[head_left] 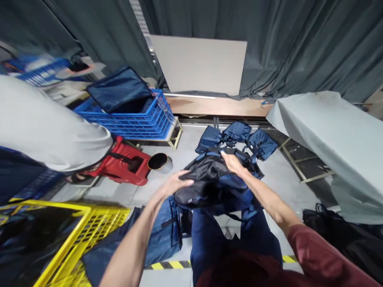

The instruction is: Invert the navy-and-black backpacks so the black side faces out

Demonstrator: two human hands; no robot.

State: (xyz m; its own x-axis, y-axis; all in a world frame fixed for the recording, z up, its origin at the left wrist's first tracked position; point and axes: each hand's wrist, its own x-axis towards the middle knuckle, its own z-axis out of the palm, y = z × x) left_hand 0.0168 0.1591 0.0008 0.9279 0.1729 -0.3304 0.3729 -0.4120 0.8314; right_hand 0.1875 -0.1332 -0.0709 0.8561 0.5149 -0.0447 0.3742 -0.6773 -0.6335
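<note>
A black and navy fabric bag (pixel 206 175), looking like a backpack with loose straps, lies across my lap with its crumpled black side facing up. At the bag's left edge is my left hand (pixel 177 183), its thumb and fingers apart and touching the fabric. My right hand (pixel 233 163) grips the bag's upper right part, with some fingers hidden in the folds. Several folded navy bags (pixel 236 132) lie on the floor just beyond it. Another navy bag (pixel 163 231) lies on the floor to my left.
To the left are a red plastic stool (pixel 130 165), a round open container (pixel 163 163), blue crates (pixel 137 123) and a yellow crate (pixel 86 211). Another person's pale sleeve (pixel 68 131) reaches in there. At right stand a cloth-covered table (pixel 332 131) and a black heap (pixel 338 235).
</note>
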